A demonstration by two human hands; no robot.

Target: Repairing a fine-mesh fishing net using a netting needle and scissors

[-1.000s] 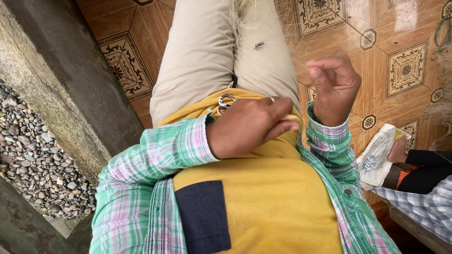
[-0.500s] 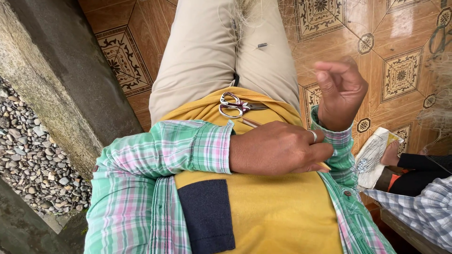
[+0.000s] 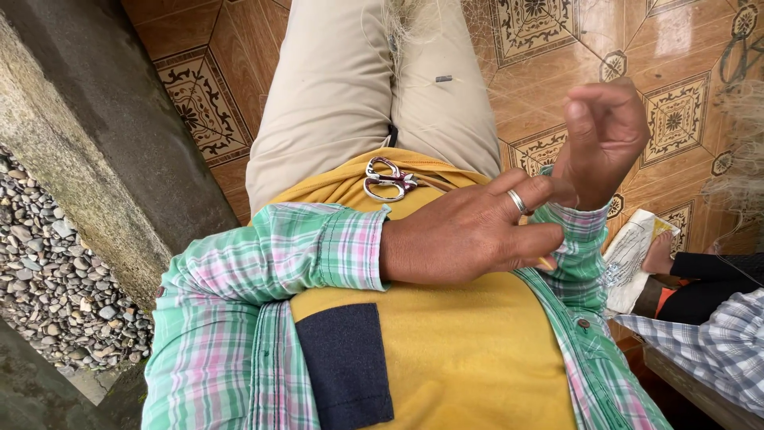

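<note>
My left hand, a ring on one finger, reaches across my yellow shirt and its fingers pinch the plaid cuff of my right sleeve. My right hand is raised above that cuff, fingers curled together with nothing visible in them. A pair of small silver scissors lies on the shirt hem at my lap, just left of my left hand and untouched. A dark blue patch pocket sits on the shirt front.
A grey concrete ledge runs along the left, with gravel beyond it. Patterned brown floor tiles lie under my legs. At the right are another person's foot, a plaid sleeve and a white printed bag.
My left hand slid right across my belly to the right cuff, uncovering the scissors. My right hand lifted slightly and stayed curled.
</note>
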